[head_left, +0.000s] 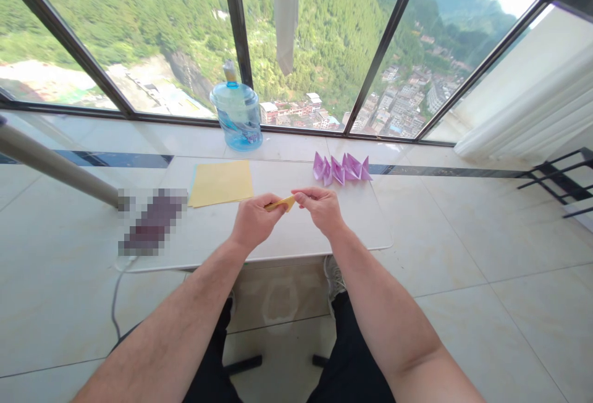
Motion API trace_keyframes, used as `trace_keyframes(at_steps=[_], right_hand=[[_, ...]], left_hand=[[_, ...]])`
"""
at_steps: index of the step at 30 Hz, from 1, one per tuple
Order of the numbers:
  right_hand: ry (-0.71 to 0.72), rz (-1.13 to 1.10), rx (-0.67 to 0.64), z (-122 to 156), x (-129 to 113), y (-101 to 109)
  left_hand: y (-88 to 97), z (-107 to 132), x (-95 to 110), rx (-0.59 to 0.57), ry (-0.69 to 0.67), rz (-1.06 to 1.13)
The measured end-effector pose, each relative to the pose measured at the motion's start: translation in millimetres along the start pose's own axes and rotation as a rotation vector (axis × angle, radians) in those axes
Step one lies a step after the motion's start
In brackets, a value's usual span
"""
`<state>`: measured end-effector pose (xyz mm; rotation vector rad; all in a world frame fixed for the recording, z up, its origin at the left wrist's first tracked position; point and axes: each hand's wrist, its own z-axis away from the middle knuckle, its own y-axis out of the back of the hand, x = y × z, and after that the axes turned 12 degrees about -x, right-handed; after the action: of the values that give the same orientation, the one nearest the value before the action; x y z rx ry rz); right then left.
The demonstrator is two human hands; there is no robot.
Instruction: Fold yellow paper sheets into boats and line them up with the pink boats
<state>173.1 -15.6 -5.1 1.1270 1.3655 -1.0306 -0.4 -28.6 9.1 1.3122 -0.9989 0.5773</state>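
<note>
A small folded piece of yellow paper (288, 203) is held above the white table (287, 236). My left hand (256, 220) is closed round its left part, thumb on top. At its right tip, my right hand (320, 206) pinches the paper between thumb and fingers. Beyond my left hand lies a stack of yellow paper sheets (221, 183), with a bluish edge showing at its left. Several folded purple paper shapes (341, 169) stand in a row beyond my right hand, near the table's far edge.
A blue water jug (237, 115) stands by the window. A pixelated object (152, 220) with a cable (115, 301) lies at the table's left, near a slanted grey pole (60, 162). A black metal rack (563, 180) is at the far right. My shoe (334, 278) is under the table edge.
</note>
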Motion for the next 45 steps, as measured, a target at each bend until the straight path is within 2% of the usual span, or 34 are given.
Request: trace_keyframes(at_steps=[3, 7, 14, 22, 28, 35, 41, 45], right_hand=[[0.027, 0.023, 0.006, 1, -2, -1], [0.021, 0.118, 0.043, 4, -3, 0], [0.012, 0.230, 0.014, 5, -5, 0], [-0.030, 0.196, -0.050, 8, -7, -3], [-0.012, 0.201, -0.057, 8, -7, -4], [-0.045, 0.219, -0.034, 10, -7, -5], [-0.030, 0.253, 0.006, 8, -7, 0], [-0.038, 0.251, -0.002, 8, -5, 3]], left_hand=[[1.4, 1, 1, -0.063, 0.052, 0.074], [1.0, 1, -3, -0.143, 0.029, 0.149], [-4.1, -1, -8, -0.050, -0.002, 0.265], [-1.3, 0, -3, -0.073, 0.002, 0.225], [-2.9, 1, -2, -0.056, -0.071, 0.189], [-0.8, 2, 3, -0.009, -0.017, 0.102], [-0.1, 2, -3, -0.044, -0.019, 0.179], [2.5, 2, -8, -0.042, -0.014, 0.109]])
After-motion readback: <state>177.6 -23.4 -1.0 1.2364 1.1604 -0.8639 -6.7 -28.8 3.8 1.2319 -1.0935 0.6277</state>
